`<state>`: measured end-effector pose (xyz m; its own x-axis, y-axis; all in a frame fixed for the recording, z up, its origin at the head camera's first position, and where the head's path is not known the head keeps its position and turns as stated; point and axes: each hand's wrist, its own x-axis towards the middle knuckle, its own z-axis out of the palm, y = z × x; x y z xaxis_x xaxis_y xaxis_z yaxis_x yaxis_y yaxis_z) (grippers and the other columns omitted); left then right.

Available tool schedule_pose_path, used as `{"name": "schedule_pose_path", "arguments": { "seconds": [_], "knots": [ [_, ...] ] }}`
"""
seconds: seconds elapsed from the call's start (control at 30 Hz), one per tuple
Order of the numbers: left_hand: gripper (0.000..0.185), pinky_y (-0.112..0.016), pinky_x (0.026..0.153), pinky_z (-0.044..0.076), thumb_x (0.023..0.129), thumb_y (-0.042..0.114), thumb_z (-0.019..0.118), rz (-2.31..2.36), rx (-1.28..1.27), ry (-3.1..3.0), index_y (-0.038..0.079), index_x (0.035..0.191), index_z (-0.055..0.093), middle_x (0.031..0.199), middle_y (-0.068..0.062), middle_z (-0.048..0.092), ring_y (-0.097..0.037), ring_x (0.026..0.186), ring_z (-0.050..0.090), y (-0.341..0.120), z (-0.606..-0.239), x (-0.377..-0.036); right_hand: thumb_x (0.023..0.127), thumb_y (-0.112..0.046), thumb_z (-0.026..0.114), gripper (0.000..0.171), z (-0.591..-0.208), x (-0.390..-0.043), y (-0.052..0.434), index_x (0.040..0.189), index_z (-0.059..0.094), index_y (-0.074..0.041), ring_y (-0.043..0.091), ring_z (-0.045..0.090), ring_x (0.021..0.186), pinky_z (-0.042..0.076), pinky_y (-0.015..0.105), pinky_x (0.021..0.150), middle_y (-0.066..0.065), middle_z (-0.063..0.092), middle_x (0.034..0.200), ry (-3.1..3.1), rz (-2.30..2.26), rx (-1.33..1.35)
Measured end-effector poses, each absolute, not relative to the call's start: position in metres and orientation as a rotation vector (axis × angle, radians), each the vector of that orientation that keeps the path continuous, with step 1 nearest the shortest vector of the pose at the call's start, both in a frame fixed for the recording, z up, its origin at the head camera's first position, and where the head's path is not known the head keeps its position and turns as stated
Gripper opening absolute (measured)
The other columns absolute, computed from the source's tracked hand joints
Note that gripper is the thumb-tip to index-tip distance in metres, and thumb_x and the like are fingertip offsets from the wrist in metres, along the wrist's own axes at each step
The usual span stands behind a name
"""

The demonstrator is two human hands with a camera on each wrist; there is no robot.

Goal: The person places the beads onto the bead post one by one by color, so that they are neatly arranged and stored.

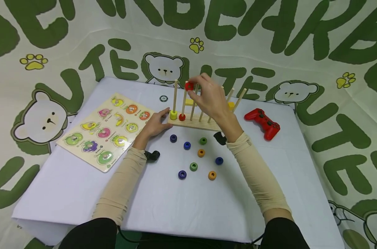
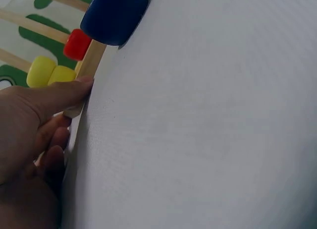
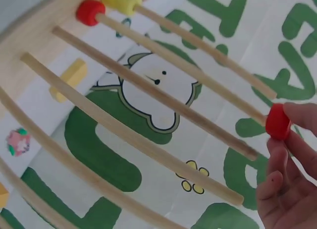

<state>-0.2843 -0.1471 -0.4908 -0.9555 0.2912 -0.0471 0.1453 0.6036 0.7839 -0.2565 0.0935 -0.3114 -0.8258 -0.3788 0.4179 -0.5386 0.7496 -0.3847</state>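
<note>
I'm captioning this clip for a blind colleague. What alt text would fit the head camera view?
A right hand pinches a red ring at the top of a peg on a wooden peg rack, while the left hand steadies the rack's end. Blue, green and orange rings lie scattered on the white table, with a fruit puzzle board left and a red game controller right.

Backdrop: we saw a cream cloth (image 1: 300, 45) printed with green letters, white bears and yellow paw prints.
Table: we saw a pale lilac cover (image 1: 176, 204) under even light.
</note>
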Motion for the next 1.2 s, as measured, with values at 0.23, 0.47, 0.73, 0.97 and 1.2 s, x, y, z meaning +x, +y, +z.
{"name": "schedule_pose_path", "arguments": {
  "seconds": [0.23,0.47,0.73,0.97,1.2],
  "knots": [
    [0.085,-0.052,0.13,0.03,0.097,0.016,0.079,1.277,0.405,2.657,0.007,0.168,0.033,0.161,-0.023,0.051,-0.04,0.149,0.048,-0.143,-0.494,-0.286,0.103,-0.021,0.072,0.032,-0.31,-0.27,0.09,0.131,0.073,-0.006,0.022,0.06,0.079,0.048,0.031,0.064,0.01,0.07,0.126,-2.612,0.71,0.63],
    [0.085,-0.053,0.13,0.031,0.097,0.016,0.079,1.272,0.4,2.664,0.006,0.168,0.033,0.162,-0.022,0.05,-0.04,0.148,0.048,-0.144,-0.491,-0.286,0.105,-0.025,0.07,0.034,-0.309,-0.272,0.084,0.134,0.072,-0.008,0.023,0.058,0.078,0.044,0.029,0.061,0.008,0.07,0.129,-2.668,0.69,0.588],
    [0.084,-0.052,0.129,0.033,0.098,0.016,0.078,1.282,0.375,2.656,0.008,0.168,0.033,0.165,-0.021,0.047,-0.039,0.149,0.048,-0.146,-0.492,-0.284,0.107,-0.029,0.067,0.037,-0.31,-0.271,0.076,0.138,0.071,-0.009,0.024,0.064,0.086,0.057,0.032,0.068,0.009,0.069,0.134,-2.793,0.595,0.554],
    [0.084,-0.052,0.128,0.034,0.098,0.016,0.078,1.275,0.379,2.664,0.007,0.168,0.033,0.164,-0.021,0.047,-0.04,0.148,0.049,-0.147,-0.491,-0.285,0.107,-0.029,0.066,0.043,-0.318,-0.267,0.08,0.145,0.065,-0.008,0.025,0.062,0.082,0.055,0.034,0.064,0.011,0.062,0.145,-2.697,0.609,0.608],
    [0.085,-0.053,0.129,0.032,0.098,0.016,0.079,1.276,0.382,2.659,0.006,0.168,0.032,0.164,-0.022,0.047,-0.041,0.149,0.048,-0.15,-0.488,-0.283,0.103,-0.017,0.07,0.024,-0.352,-0.244,0.076,0.122,0.074,-0.003,0.024,0.065,0.076,0.054,0.033,0.058,0.013,0.07,0.118,-2.506,0.6,0.958]
  ]
}}
